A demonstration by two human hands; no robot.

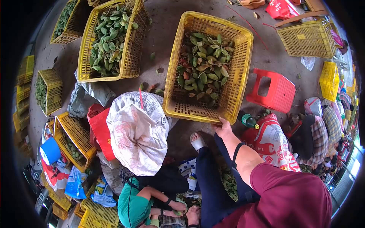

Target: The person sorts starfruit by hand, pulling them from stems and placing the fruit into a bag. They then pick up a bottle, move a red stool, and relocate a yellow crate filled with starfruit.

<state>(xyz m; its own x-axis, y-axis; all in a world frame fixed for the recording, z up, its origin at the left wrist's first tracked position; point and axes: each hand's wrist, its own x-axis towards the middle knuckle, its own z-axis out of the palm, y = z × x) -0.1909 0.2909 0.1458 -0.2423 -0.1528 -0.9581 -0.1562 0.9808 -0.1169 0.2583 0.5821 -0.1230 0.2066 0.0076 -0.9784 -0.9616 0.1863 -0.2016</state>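
My right hand [224, 128] is closed on the near rim of a yellow plastic crate [172, 76], with the arm stretched forward. Inside it lies a layer of green pods or leaves [207, 68], some turning brown. My left hand [193, 215] is low by my left thigh, its fingers curled; what they hold, if anything, is hidden. Close beside it, a co-worker in a green top [128, 207] has both hands [178, 207] around a green piece above a dark crate [172, 221].
A white sack [138, 131] stands left of my legs. Fuller yellow crates [84, 57] are at the upper left. On the right are a red stool [279, 93], a green bottle [249, 121] and a red-and-white sack [272, 142]. Other people [317, 131] sit further right.
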